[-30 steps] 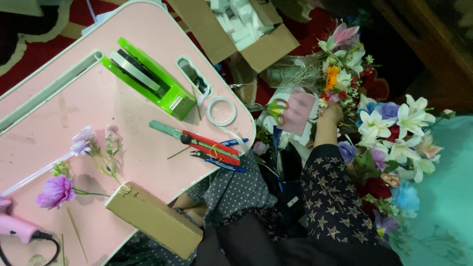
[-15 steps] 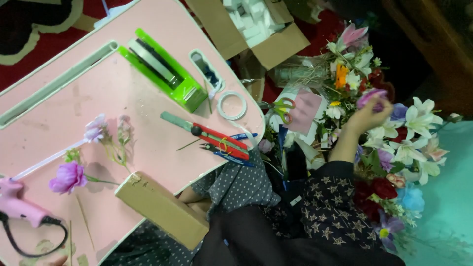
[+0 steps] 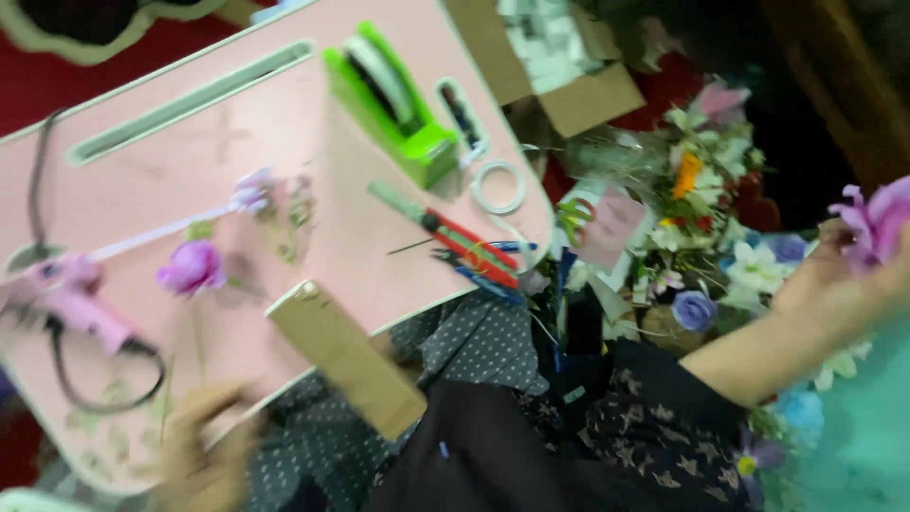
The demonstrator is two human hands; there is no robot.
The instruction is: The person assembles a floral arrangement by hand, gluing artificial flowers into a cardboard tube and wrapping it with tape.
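**— Start at your left. What's over there?**

— My pink glue gun (image 3: pixel 71 301) lies at the table's left edge, its dark cord (image 3: pixel 104 374) looped below it. Just below that my left hand (image 3: pixel 204 446) sits at the near rim of the pink table (image 3: pixel 284 114), badly blurred. It is near the cord but I can't tell if the fingers are curled or spread, or whether they touch anything.

**— And moving across?**

— A purple rose (image 3: pixel 192 267) on its stem lies flat, with a paler sprig (image 3: pixel 254 190) above it. Next comes a brown cardboard box (image 3: pixel 346 356) hanging over the near edge, then the green tape dispenser (image 3: pixel 393 104), red-handled scissors (image 3: pixel 464 242) and a white tape roll (image 3: pixel 500 187).

**— The flower you've got?**

— Far right, off the table, above the heap of artificial flowers (image 3: pixel 711 218). My right hand (image 3: pixel 834 294) is closed around a purple artificial bloom (image 3: pixel 877 220), whose petals stick out past my fingers at the frame edge.

**— How does it handle?**

— I'd judge it very light, with soft fabric-like petals that crush and crease easily, probably on a springy stem. It's best taken low, at the base of the head or on the stem, with a gentle pinch. My grip looks to be beneath the petals, though blur hides the fingertips.
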